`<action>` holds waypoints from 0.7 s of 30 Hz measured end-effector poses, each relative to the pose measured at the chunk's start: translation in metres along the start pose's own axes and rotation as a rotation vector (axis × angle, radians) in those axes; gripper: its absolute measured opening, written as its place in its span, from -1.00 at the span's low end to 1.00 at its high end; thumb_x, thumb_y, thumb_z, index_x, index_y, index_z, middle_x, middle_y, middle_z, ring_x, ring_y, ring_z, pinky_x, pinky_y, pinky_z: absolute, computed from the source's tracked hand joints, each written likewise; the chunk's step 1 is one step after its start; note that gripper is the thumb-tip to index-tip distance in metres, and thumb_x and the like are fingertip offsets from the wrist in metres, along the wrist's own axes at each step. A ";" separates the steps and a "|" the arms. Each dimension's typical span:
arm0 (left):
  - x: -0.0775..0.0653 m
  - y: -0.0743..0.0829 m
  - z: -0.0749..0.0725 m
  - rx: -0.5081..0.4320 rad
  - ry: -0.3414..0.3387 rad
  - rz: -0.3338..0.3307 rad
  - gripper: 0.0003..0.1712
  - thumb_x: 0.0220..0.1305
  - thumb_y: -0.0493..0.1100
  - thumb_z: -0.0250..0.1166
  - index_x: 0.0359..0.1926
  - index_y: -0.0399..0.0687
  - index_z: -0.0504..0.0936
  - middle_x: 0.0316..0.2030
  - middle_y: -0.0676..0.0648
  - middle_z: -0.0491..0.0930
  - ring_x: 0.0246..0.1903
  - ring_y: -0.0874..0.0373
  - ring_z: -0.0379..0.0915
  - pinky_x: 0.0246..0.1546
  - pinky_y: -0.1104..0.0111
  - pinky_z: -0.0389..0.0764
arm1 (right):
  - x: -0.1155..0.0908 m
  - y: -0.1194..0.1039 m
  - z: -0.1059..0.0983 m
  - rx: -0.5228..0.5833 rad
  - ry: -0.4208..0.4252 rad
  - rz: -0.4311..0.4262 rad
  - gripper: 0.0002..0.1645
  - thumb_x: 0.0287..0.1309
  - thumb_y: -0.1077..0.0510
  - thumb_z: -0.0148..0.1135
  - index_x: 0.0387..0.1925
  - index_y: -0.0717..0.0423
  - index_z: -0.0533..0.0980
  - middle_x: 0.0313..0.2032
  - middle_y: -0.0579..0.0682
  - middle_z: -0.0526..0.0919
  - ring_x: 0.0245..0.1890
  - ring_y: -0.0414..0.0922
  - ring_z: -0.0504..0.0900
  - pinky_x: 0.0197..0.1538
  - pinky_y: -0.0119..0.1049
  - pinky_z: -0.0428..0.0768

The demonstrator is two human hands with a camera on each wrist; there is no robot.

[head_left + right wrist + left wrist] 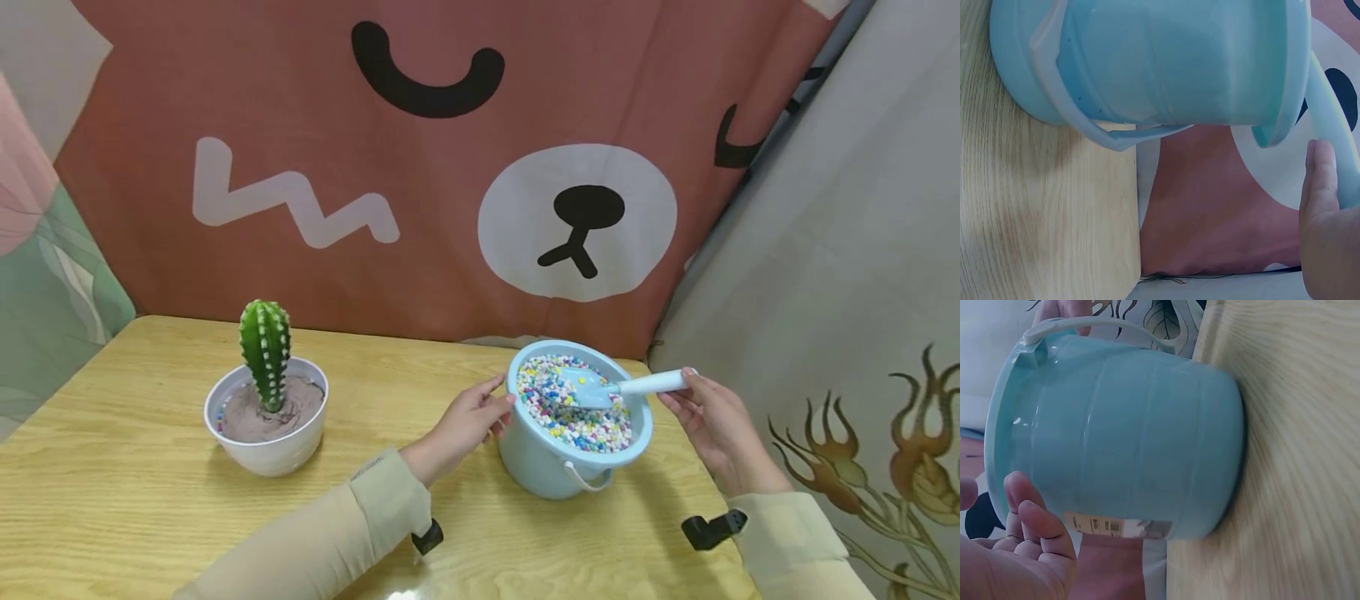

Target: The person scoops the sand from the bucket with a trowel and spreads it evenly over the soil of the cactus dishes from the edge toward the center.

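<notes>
Scoop (592, 392): light blue; its blade rests in the beads (551, 425) inside the bucket (536, 471), and its handle reaches over the right rim.
Right hand (723, 425): fingers clamped on the end of the scoop's handle.
Left hand (461, 429): touches the bucket's left side at the rim, fingers relaxed, thumb apart from them.
Beads: small, multicoloured, filling the bucket to just below the rim.
Bucket: light blue, upright, right of centre; its pale bail (582, 482) hangs on the near side.
Worktop (405, 375): light wood grain, under bucket and pot.
Cactus (266, 354): green, white-dotted, standing in brown filling in a white pot (277, 457), well left of the bucket.
Cloth (420, 283): far side, reddish-brown, printed with a bear's face.
Curtain (787, 292): far right, pale, plant-patterned.
</notes>
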State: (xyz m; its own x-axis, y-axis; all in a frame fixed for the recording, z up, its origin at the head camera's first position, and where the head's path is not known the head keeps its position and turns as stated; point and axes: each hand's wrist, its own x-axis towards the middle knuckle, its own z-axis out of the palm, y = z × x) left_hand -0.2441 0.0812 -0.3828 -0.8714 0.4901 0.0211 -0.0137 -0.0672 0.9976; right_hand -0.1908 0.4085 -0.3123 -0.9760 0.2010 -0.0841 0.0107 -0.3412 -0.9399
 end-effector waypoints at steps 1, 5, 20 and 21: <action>-0.002 -0.001 -0.001 -0.005 0.004 -0.002 -0.30 0.44 -0.05 0.11 0.47 -0.17 0.11 -0.32 -0.22 0.55 -0.45 0.08 0.45 -0.47 0.38 0.39 | -0.001 0.000 0.001 0.011 -0.003 -0.003 -0.77 0.24 0.07 0.25 -0.20 0.15 0.51 -0.28 0.03 0.56 -0.23 -0.17 0.60 0.01 -0.36 0.57; -0.008 -0.001 -0.009 -0.005 0.042 -0.001 -0.32 0.43 -0.02 0.09 0.44 -0.21 0.16 -0.32 -0.15 0.53 -0.41 0.07 0.46 -0.43 0.39 0.39 | -0.006 -0.002 0.005 0.009 0.015 -0.003 -0.67 0.22 0.03 0.26 -0.12 0.15 0.46 -0.25 0.03 0.55 -0.21 -0.17 0.60 0.02 -0.37 0.56; -0.034 0.010 -0.047 0.090 0.177 0.061 -0.36 0.44 -0.03 0.10 0.43 -0.14 0.18 0.11 -0.15 0.44 0.14 -0.06 0.34 0.15 0.03 0.38 | -0.007 -0.001 0.035 0.034 -0.003 -0.005 -0.80 0.28 0.06 0.19 -0.25 0.14 0.53 -0.31 0.01 0.55 -0.27 -0.20 0.61 -0.02 -0.40 0.57; -0.036 0.011 -0.049 0.090 0.180 0.064 -0.35 0.43 -0.03 0.10 0.43 -0.14 0.18 0.12 -0.15 0.43 0.15 -0.07 0.34 0.16 0.03 0.37 | -0.007 -0.001 0.037 0.032 -0.005 -0.004 -0.79 0.27 0.05 0.21 -0.25 0.14 0.53 -0.31 0.01 0.55 -0.27 -0.20 0.61 -0.03 -0.40 0.58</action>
State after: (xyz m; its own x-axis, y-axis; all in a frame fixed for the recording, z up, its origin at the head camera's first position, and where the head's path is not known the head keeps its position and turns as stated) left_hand -0.2365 0.0204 -0.3762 -0.9426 0.3240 0.0801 0.0808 -0.0114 0.9967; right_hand -0.1916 0.3737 -0.2981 -0.9770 0.1984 -0.0785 -0.0004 -0.3693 -0.9293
